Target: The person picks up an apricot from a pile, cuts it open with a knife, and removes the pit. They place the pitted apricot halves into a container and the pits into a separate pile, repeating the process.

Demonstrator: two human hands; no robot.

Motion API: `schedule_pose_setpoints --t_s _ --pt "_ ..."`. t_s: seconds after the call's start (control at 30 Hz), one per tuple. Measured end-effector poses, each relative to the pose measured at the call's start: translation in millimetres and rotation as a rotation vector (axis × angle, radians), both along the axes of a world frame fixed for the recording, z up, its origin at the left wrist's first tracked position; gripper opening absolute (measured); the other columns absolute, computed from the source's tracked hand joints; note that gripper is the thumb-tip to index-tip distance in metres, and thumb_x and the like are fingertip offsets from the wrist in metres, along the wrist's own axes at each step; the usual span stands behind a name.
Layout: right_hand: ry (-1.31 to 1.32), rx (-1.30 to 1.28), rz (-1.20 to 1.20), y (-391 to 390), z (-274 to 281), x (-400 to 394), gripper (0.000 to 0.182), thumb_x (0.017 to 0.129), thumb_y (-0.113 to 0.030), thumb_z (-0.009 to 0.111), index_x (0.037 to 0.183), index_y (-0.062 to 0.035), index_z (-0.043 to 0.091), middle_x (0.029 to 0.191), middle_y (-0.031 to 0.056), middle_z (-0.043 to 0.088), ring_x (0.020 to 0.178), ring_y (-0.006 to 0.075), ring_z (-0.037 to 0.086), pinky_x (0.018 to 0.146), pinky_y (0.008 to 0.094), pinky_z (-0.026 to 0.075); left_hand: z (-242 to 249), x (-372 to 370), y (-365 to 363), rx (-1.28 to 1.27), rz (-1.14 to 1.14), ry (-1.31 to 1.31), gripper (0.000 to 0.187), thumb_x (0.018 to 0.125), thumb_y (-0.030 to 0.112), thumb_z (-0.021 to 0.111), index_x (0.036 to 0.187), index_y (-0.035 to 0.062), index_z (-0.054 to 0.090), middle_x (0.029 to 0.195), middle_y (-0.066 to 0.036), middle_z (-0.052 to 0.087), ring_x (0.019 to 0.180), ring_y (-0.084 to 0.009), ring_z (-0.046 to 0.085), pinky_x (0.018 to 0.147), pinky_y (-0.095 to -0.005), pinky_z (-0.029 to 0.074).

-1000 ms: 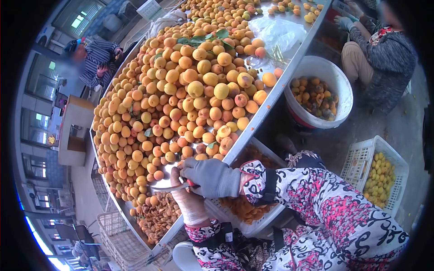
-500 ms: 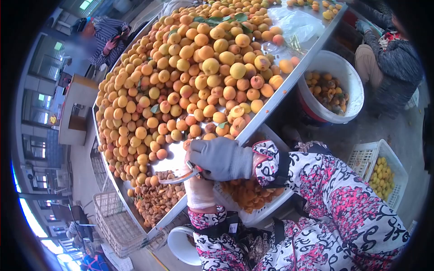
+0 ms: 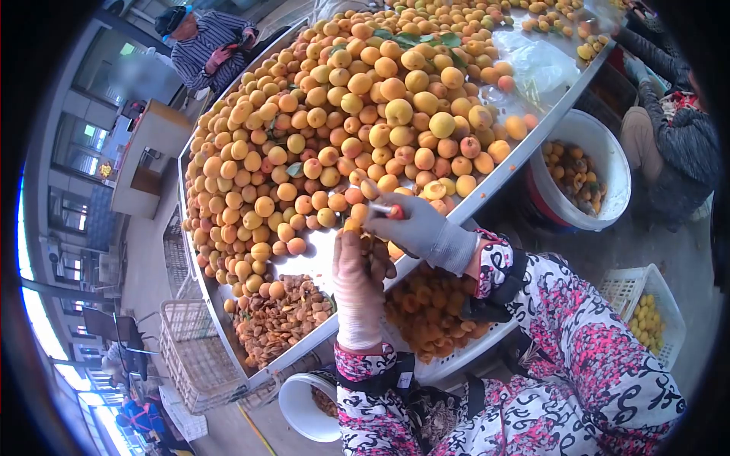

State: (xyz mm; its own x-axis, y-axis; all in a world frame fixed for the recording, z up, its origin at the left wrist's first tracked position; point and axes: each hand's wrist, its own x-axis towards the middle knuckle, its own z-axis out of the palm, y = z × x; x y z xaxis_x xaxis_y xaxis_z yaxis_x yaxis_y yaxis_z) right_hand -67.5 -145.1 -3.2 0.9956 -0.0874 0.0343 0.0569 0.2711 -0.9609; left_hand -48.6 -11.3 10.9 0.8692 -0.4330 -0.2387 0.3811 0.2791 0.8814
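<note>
My left hand, in a pale glove, points upward at the table's near edge. Its fingers are closed around an apricot, only partly visible. Just to the right, my grey-gloved right hand is closed on a small red-handled knife; its blade is hard to make out. The fingertips of both hands almost meet at the fruit. Beyond them a large heap of apricots covers the metal table. Brown apricot stones lie piled at the near left corner.
Below my hands, a white crate holds orange apricot halves. A white bucket with fruit stands right, near a seated person. Another bucket and an off-white crate are lower left. Yellow fruit fills a crate.
My right hand has drawn back to the right from over my left hand, and the knife has moved up to the fingertips. Apricot now shows at my left fingers. The view has shifted slightly.
</note>
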Motion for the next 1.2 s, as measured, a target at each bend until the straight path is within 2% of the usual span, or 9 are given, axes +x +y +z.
schedule_pose_setpoints --t_s 0.1,0.17,0.3,0.4,0.6,0.7,0.93,1.07,1.2 --pt "0.335 0.091 0.003 -2 22 -9 0.031 0.086 -0.037 0.06 0.084 -0.0064 0.06 0.059 -0.0009 0.051 0.039 0.0053 0.04 0.035 0.0214 0.029 -2 -7 -4 0.245 0.08 -0.427 0.037 0.09 0.034 0.053 0.11 0.0033 0.047 0.085 -0.004 0.053 0.067 -0.012 0.051 0.061 -0.0233 0.043" --pt "0.449 0.161 0.077 -4 21 -11 0.032 0.086 -0.038 0.06 0.081 -0.007 0.059 0.058 -0.0013 0.051 0.039 0.0056 0.039 0.034 0.0213 0.029 -16 -5 1 0.544 0.092 -0.91 0.039 0.092 0.023 0.052 0.12 -0.0009 0.041 0.1 -0.011 0.055 0.085 -0.0237 0.057 0.077 -0.0322 0.047" --pt "0.53 0.348 0.195 -1 9 -14 0.037 0.086 -0.044 0.056 0.076 -0.0087 0.058 0.055 -0.0011 0.049 0.038 0.007 0.041 0.034 0.0208 0.029 -16 -5 -4 0.645 0.205 -1.135 0.04 0.093 0.034 0.05 0.113 -0.0005 0.05 0.088 -0.007 0.059 0.075 -0.0142 0.055 0.07 -0.0281 0.047" --pt "0.512 0.334 0.223 -3 22 -20 0.035 0.085 -0.045 0.057 0.074 -0.0107 0.057 0.054 -0.0013 0.05 0.038 0.0077 0.041 0.033 0.0211 0.028 -6 -11 -5 0.705 0.122 -0.95 0.033 0.092 0.024 0.05 0.113 -0.0019 0.048 0.103 -0.019 0.056 0.089 -0.0291 0.058 0.081 -0.0352 0.045" --pt "0.402 0.22 0.313 -8 26 -23 0.03 0.083 -0.037 0.059 0.076 -0.0081 0.059 0.057 -0.0004 0.054 0.04 0.0083 0.043 0.035 0.0216 0.029 -11 -11 -6 0.576 0.154 -0.794 0.032 0.095 0.026 0.043 0.112 0.0005 0.05 0.089 -0.009 0.058 0.073 -0.0186 0.058 0.067 -0.0296 0.048" --pt "0.336 0.076 0.346 -5 18 -21 0.026 0.082 -0.031 0.06 0.08 -0.0049 0.06 0.061 0.0007 0.057 0.044 0.0085 0.047 0.038 0.0215 0.033 1 -8 -6 0.343 0.13 -0.217 0.035 0.095 0.035 0.043 0.113 0.0071 0.052 0.075 0.001 0.057 0.053 -0.0022 0.044 0.042 -0.0166 0.031" --pt "0.383 0.18 0.29 -5 18 -15 0.024 0.08 -0.026 0.062 0.085 -0.003 0.06 0.074 0.0046 0.063 0.059 0.0102 0.057 0.056 0.0241 0.046 -17 18 10 -0.178 0.158 0.31 0.044 0.088 0.043 0.052 0.112 0.0067 0.054 0.074 -0.001 0.057 0.049 -0.0106 0.043 0.046 -0.0237 0.037" --pt "0.071 -0.564 -0.038 4 -14 -2 0.036 0.076 -0.035 0.063 0.097 -0.006 0.06 0.086 0.0168 0.06 0.083 0.0333 0.057 0.079 0.0367 0.046 -15 36 36 -0.158 0.222 0.199 0.043 0.084 0.04 0.057 0.112 0.0072 0.055 0.073 0.002 0.054 0.049 -0.0095 0.042 0.051 -0.0243 0.038" --pt "0.049 -0.215 0.0 -12 4 -2 0.025 0.081 -0.024 0.064 0.098 -0.0048 0.059 0.085 0.0086 0.062 0.077 0.0188 0.059 0.075 0.0295 0.048 -12 37 36 -0.124 0.183 0.08 0.04 0.085 0.034 0.059 0.114 0.0072 0.055 0.078 0.001 0.054 0.058 -0.0095 0.049 0.054 -0.0255 0.043"
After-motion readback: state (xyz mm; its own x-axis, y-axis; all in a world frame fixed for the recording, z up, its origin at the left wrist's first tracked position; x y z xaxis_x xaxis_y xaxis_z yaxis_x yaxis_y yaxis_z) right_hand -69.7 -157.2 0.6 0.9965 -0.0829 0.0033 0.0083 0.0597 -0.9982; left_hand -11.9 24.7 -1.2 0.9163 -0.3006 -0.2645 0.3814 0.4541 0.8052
